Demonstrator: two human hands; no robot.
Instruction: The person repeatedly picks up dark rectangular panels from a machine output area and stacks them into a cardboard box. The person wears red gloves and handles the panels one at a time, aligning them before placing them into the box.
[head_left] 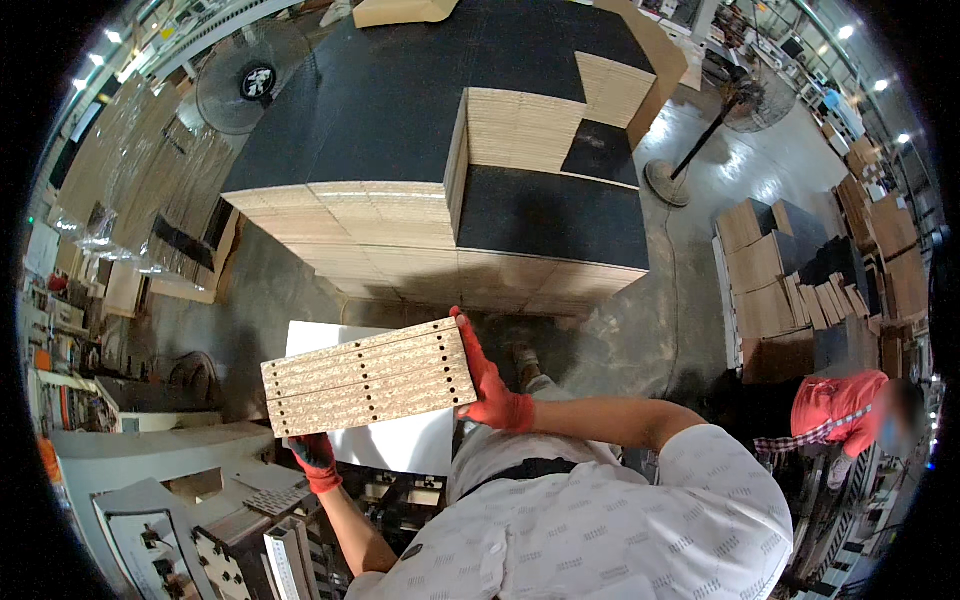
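Between my two red-gloved hands is a stack of particleboard panels (pixel 335 388), held tilted with its raw edges facing up. Rows of dark drilled holes run across those edges at both ends and the middle. My right hand (pixel 490 385) presses against the right end of the stack, fingers along its side. Under the left lower corner, my left hand (pixel 318 460) grips from below, its fingers partly hidden by the boards. A white sheet or panel (pixel 410 445) lies beneath the stack, over the machine.
Ahead stands a large pile of black-topped boards (pixel 380 120), stepped lower at right (pixel 550 215). A machine (pixel 160 460) is at my left. Wrapped boards (pixel 140 180) and fans (pixel 258 82) stand beyond. At right are more board stacks (pixel 760 260) and a person in red (pixel 840 410).
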